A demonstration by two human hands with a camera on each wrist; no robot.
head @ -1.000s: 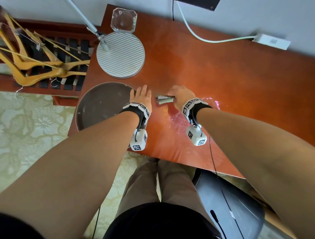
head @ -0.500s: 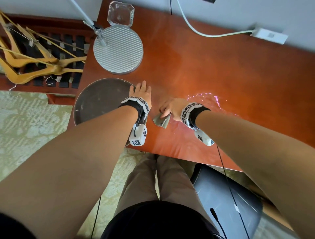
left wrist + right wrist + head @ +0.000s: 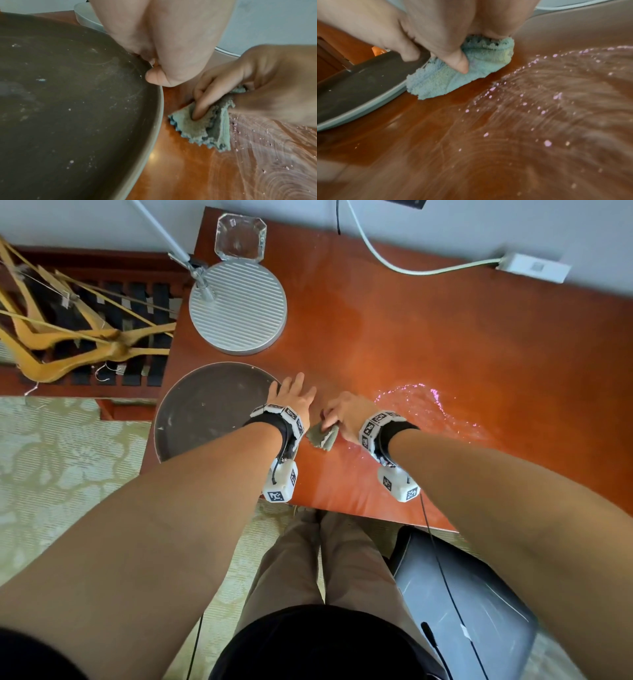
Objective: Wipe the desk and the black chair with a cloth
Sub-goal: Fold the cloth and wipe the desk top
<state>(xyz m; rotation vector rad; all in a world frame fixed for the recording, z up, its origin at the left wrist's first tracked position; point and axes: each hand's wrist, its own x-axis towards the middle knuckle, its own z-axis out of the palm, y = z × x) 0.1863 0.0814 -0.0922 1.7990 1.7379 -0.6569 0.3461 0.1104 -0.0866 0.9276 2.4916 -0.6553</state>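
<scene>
Head view: right hand (image 3: pixel 346 414) pinches a cloth (image 3: pixel 322 436) against the desk (image 3: pixel 445 344) — left hand (image 3: pixel 291 398) lies spread, fingers on the tray (image 3: pixel 205 412) rim.

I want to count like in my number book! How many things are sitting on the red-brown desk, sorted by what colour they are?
Silver: 1, the round lamp base
Dark brown: 1, the round tray
Clear: 1, the glass dish
Blue-green: 1, the cloth, held by the right hand
Total: 4 things on the desk
</scene>
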